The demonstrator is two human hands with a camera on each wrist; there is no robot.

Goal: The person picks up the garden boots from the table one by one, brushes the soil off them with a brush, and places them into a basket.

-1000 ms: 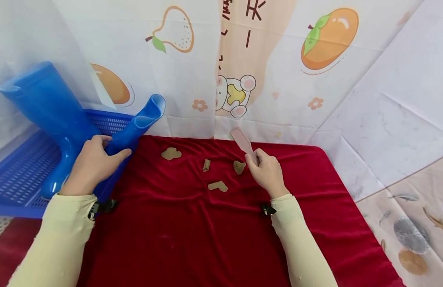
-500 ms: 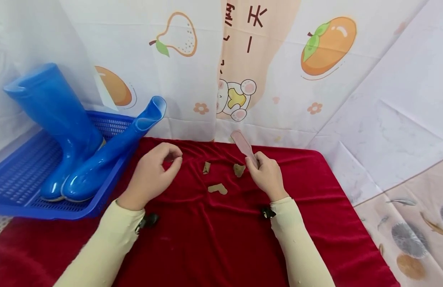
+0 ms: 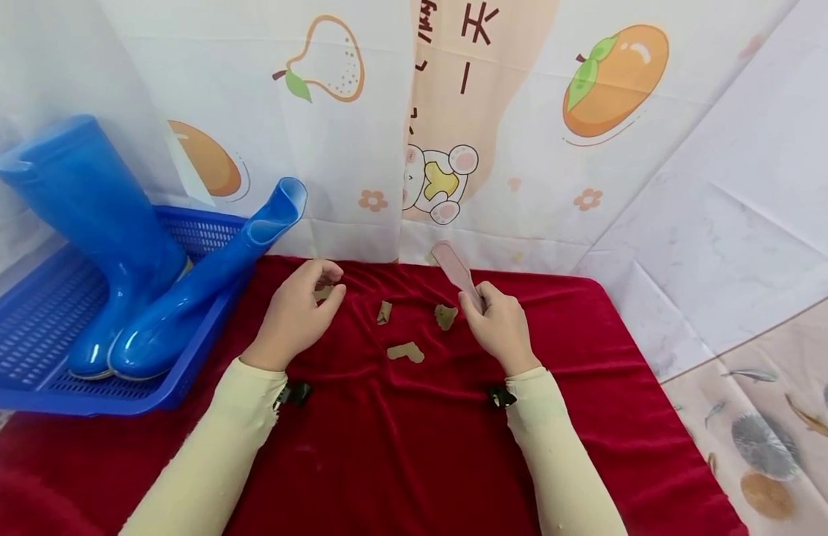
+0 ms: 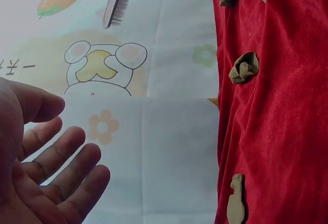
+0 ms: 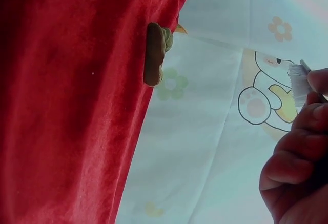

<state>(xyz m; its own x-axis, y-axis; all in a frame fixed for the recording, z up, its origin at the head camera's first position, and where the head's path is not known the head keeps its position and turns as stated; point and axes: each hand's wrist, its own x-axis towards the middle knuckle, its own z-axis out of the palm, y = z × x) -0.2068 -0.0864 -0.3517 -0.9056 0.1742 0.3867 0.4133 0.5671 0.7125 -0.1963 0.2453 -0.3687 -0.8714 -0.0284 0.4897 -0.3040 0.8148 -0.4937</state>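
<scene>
My right hand (image 3: 501,324) grips the handle of a pale pink brush (image 3: 454,264), held up over the back of the red cloth. Its bristles show in both wrist views, on the brush head (image 5: 299,84) near my fingers. My left hand (image 3: 293,316) holds nothing, its fingers loosely bent and thumb apart from them (image 4: 46,167). It hovers by a flat brown mud-like piece (image 3: 323,295), which it partly hides. Further right on the cloth lie a folded brown lump (image 3: 384,313), a crumpled one (image 3: 445,317) and a flat bent piece (image 3: 406,351).
At the left, a blue plastic basket (image 3: 92,406) holds two shiny blue rubber boots, one upright (image 3: 122,246) and one leaning (image 3: 179,316) over the rim. A printed white curtain (image 3: 360,164) hangs behind the wrinkled red cloth (image 3: 333,447).
My left hand has left the leaning boot in the basket and moved right, over the leftmost brown piece. The right hand with the brush has hardly moved.
</scene>
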